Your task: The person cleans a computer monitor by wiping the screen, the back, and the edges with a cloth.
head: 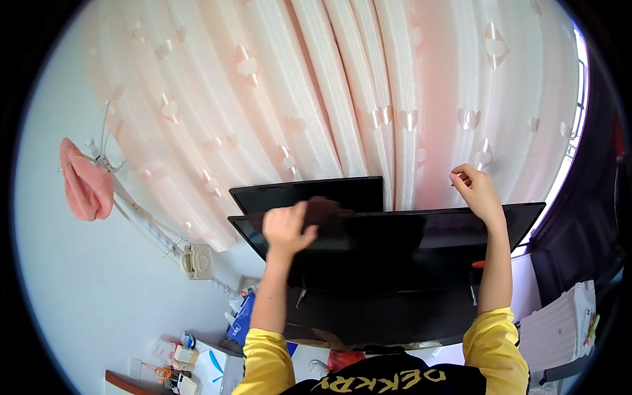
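My left hand [286, 229] is at the top edge of a wide black flat-screen television [385, 261], toward its left end. It grips a dark brown cloth [323, 210], which is blurred and lies over that edge. Raised just above the screen's right part, my right hand [476, 192] has loosely curled fingers and holds nothing. Behind the television stands a second, smaller black screen [340, 190]. The television's feet rest on a dark tabletop [385, 318] with a worn front edge.
Pale pink curtains [296, 98] with heart patterns hang behind the screens. At left, a coat stand [143, 212] carries a pink cloth [89, 182] and a beige case [198, 261]. A blue tissue pack [242, 318] lies left of the television. A white fabric-covered object [555, 326] stands right.
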`<state>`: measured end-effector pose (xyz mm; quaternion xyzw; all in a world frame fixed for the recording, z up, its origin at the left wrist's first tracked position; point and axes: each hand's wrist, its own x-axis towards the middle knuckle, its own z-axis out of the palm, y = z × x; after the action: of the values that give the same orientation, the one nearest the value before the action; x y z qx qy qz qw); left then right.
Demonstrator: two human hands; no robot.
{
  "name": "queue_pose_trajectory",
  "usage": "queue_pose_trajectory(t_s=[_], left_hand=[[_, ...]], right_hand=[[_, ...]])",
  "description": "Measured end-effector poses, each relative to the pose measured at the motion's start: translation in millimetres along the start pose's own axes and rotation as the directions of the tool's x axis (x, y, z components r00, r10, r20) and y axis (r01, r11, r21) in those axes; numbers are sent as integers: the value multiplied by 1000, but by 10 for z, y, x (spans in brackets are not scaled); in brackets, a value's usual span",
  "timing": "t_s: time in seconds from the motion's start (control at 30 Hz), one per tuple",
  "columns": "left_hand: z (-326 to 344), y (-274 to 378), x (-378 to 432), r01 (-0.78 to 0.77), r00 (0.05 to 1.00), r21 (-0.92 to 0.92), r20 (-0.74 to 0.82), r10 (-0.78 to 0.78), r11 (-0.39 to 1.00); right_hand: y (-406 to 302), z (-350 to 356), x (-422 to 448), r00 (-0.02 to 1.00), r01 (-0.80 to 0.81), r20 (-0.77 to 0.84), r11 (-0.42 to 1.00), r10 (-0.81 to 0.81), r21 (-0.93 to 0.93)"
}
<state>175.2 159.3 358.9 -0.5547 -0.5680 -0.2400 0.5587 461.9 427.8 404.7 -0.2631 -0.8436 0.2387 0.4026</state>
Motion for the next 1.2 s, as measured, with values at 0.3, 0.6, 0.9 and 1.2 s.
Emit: queue_pose_trajectory(t_s=[0.3, 0.6, 0.9, 1.2], left_hand=[[-394, -964, -499, 544, 838, 59, -10, -545, 837], [150, 630, 231, 389, 921, 1, -1, -389, 921], [742, 2385, 1107, 253, 967, -269, 53, -249, 929], [599, 1886, 895, 29, 998, -316, 67, -8, 948]], right_hand=[[-36, 37, -7, 1000, 27, -3, 996, -28, -84], [-131, -9, -36, 991, 98, 115, 967, -72, -236], [-67, -22, -14, 997, 59, 53, 998, -61, 28], [-63, -18, -37, 1000, 0, 4, 996, -1, 87]])
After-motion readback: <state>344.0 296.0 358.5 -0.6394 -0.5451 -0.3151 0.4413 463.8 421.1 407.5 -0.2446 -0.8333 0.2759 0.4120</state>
